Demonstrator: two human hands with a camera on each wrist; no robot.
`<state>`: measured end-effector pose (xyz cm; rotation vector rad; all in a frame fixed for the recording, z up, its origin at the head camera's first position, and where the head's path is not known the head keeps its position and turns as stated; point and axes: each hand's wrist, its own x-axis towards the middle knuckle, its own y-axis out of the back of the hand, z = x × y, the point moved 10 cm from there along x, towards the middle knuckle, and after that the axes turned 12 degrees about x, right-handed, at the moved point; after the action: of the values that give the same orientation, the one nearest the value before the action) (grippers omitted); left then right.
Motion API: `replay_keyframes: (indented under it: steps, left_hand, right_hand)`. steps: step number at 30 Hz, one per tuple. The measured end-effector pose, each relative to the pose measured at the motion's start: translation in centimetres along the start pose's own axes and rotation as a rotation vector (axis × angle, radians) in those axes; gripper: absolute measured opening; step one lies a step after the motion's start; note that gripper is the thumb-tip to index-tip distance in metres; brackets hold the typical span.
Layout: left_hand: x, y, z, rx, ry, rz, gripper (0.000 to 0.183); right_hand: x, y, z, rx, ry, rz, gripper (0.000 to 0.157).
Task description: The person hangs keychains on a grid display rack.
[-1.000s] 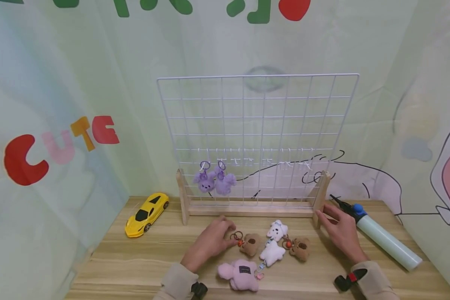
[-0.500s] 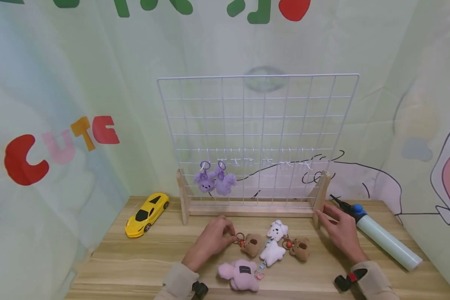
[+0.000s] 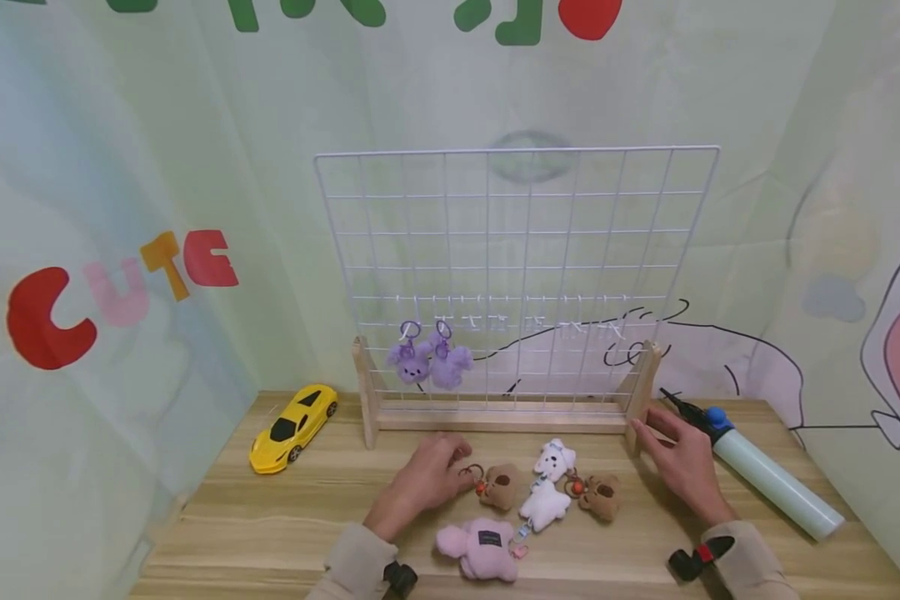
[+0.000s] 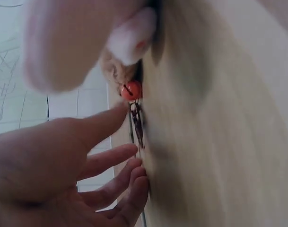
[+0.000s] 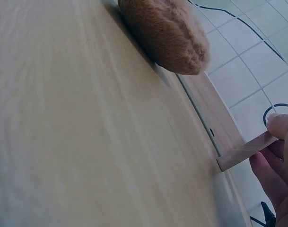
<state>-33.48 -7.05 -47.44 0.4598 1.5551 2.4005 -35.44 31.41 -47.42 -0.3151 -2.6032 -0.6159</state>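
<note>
My left hand [image 3: 429, 475] is beside the metal ring [image 3: 471, 472] of a brown bear keychain [image 3: 499, 487] on the table. In the left wrist view the thumb and fingers are spread apart around the ring, with an orange bell [image 4: 131, 90] just past the thumb tip; no firm pinch shows. My right hand [image 3: 678, 458] holds the right wooden leg [image 5: 245, 152] of the wire grid rack [image 3: 525, 233], thumb and fingers on either side. A white plush keychain [image 3: 546, 504], a second brown bear keychain [image 3: 600, 497] and a pink plush keychain [image 3: 484, 550] lie between the hands.
Two purple plush keychains [image 3: 429, 365] hang from hooks at the left of the grid, and several white hooks [image 3: 536, 322] continue rightward. A yellow toy car [image 3: 294, 429] stands at left. A pale green cylinder with a black nozzle [image 3: 776, 483] lies right of the rack.
The left bear keychain and its ring shifted slightly right, then back left. The left fingers made small movements by the ring. My right hand stayed on the wooden leg.
</note>
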Motion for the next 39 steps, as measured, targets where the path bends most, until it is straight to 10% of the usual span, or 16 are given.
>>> replay_keyframes:
  steps: [20,39]
  left_hand:
    - [-0.2,-1.3,-0.5,-0.119,-0.014,-0.060,0.021]
    - [0.7,-0.9,-0.6,-0.016,0.160,-0.061,0.026]
  right_hand:
    - [-0.3,0.0,0.3,-0.005,0.003,0.001,0.036]
    - [-0.1,-0.1,0.3,0.006,0.000,0.000,0.036]
